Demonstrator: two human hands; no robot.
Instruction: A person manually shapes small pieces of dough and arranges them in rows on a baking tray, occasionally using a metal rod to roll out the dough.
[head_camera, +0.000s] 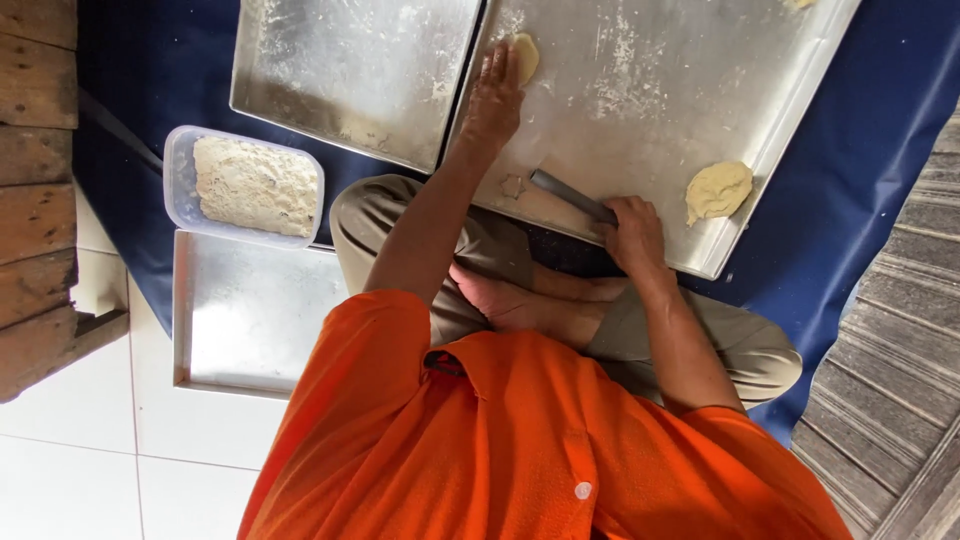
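On floured tray (650, 110): left hand (492, 100) flat, pressing dough piece (525, 55); right hand (632, 232) gripping metal scraper (570, 195) near tray edge.

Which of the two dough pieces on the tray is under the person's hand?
The small flattened piece of dough at the tray's far edge, under the left hand's fingertips. The bigger lump lies untouched by the right rim.

One package only: clear rectangular plastic tub (243, 185), left of frame on blue sheet (150, 90), filled with pale crumbly flour.
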